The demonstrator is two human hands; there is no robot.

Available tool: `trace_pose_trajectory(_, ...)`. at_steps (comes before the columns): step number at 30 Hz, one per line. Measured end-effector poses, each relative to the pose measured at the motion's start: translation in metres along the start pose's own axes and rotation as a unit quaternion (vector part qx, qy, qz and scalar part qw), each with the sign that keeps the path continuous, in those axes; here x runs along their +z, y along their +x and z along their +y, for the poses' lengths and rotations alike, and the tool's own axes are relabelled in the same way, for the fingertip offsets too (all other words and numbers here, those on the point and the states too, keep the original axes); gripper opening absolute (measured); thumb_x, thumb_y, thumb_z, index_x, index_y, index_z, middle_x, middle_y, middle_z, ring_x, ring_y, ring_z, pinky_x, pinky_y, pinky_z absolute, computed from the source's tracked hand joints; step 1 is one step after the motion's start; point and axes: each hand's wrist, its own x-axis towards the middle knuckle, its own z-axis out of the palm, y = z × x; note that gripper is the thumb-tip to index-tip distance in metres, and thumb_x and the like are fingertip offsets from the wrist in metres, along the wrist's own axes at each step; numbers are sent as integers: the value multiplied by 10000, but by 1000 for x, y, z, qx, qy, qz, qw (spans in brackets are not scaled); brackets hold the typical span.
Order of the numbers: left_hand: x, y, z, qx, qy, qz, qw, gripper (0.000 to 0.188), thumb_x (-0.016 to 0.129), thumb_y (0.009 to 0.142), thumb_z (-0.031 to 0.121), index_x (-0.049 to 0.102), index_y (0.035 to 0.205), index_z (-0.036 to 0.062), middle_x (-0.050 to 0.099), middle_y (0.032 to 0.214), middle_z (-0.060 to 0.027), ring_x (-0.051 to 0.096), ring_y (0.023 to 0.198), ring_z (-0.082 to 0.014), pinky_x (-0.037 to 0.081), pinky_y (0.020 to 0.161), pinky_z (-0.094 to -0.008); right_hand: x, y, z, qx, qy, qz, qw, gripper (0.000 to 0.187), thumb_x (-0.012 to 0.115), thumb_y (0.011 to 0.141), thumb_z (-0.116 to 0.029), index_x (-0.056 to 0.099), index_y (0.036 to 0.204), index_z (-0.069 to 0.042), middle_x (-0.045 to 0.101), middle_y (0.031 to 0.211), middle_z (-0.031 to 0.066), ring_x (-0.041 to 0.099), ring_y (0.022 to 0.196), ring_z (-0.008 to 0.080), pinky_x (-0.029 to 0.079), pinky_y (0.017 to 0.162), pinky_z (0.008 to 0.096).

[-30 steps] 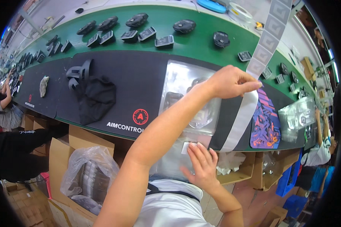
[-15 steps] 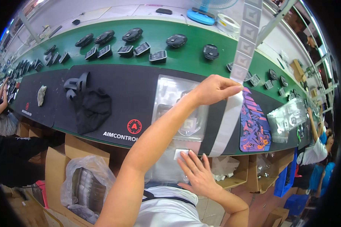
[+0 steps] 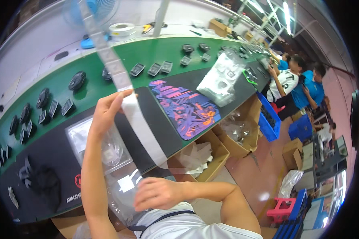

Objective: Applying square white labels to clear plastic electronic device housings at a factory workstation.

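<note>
Here's the left hand (image 3: 107, 112), nearly shut, thumb and fingertips pinching one long pale ribbon of label tape (image 3: 141, 127) by its edge; that tape runs from eleven o'clock above the hand to five o'clock below. At five o'clock too, the right hand (image 3: 159, 194) hangs half curled, a little blurred; whether it has hold of anything, I can't tell. Just off its fingers, at ten o'clock from them, one small white square sticker (image 3: 126, 183) lies on a clear, flat plastic sheet (image 3: 125, 211).

Back to the left hand as the centre of the clock: one clear moulded plastic blister tray (image 3: 79, 134) sits partly behind the forearm, on the long black desk mat (image 3: 70, 175). At three o'clock, one purple-and-orange patterned mat (image 3: 187, 113); at two, a pile of clear plastic packs (image 3: 221, 79), too overlapped to count. Between one and two, three black rectangular devices (image 3: 154, 69) on the green tabletop (image 3: 107, 47). From ten round to nine, four black oval devices (image 3: 76, 81).

Farther out, two open brown cardboard boxes (image 3: 223, 149) at four o'clock, one blue plastic crate (image 3: 270, 133) at three, one white roll (image 3: 122, 30) at twelve, and one pink plastic stool (image 3: 282, 209) at four.
</note>
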Motion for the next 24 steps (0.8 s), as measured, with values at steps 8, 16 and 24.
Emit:
trace_pose_trajectory(8,2,4,7,-28,-81,34,996,547,430,1101,400,610,1359,-47,717,1227,-149,700,1021,-168,545,890,-319,18,25,41,91,-102,205,969,461,883,734,-328,688,1102,-129,713,1070,25,669,1118,224,303,1147,513)
trace_pose_trajectory(16,-13,8,63,-109,-7,-58,992,702,314,1096,523,523,1437,-53,681,1310,-138,704,1035,-222,529,937,-372,28,54,57,312,19,340,887,664,900,749,-355,610,1266,-54,665,1075,105,679,812,237,550,755,330)
trace_pose_trajectory(24,-30,-30,173,35,249,-84,964,672,482,1011,434,477,1494,-34,631,1371,-207,656,1157,-269,481,1007,-381,19,77,48,382,5,365,849,773,829,841,-346,471,1436,-8,590,1226,192,615,911,244,512,814,387)
